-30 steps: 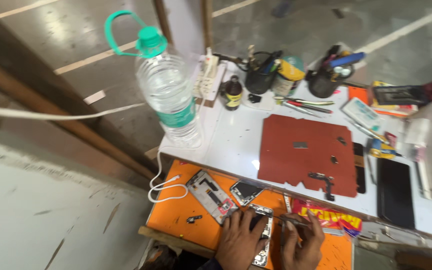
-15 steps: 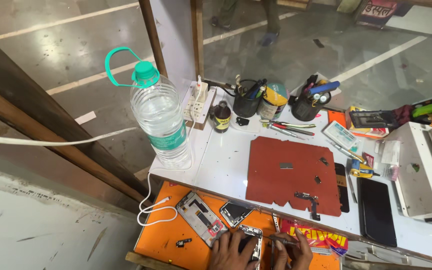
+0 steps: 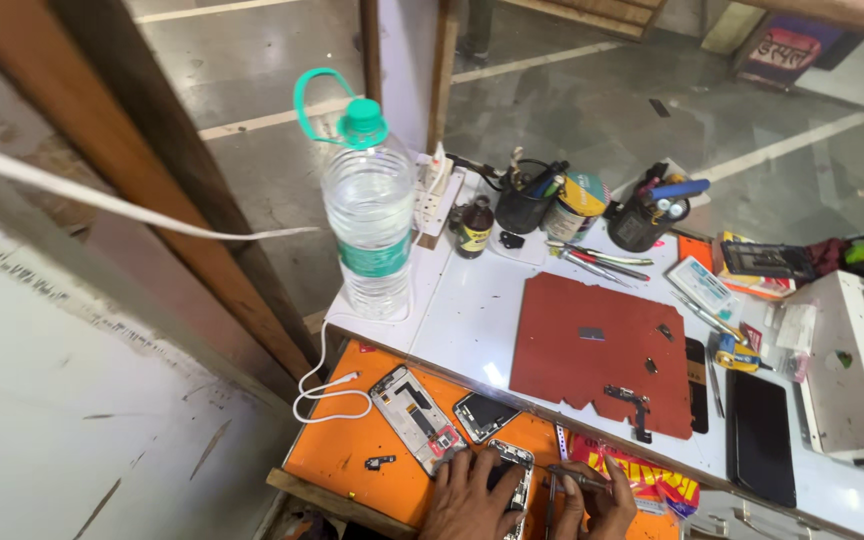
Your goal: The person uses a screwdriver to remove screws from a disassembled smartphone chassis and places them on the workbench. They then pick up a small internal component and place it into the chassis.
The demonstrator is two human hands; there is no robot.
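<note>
head view: left hand (image 3: 467, 495) presses flat on the opened phone (image 3: 507, 475), right hand (image 3: 592, 500) pinches tweezers (image 3: 572, 478); frame (image 3: 414, 418) already off, repair seemingly mid-way.

White workbench (image 3: 472, 320) | orange mat (image 3: 352, 455) at near-left edge, white cable (image 3: 327, 395) on it | red-brown mat (image 3: 602, 355) mid-bench | clear water bottle (image 3: 370, 215) upright at left | tool cups (image 3: 642, 220) and small dark bottle (image 3: 472, 228) at far edge | black phone (image 3: 760, 435) right.
</note>
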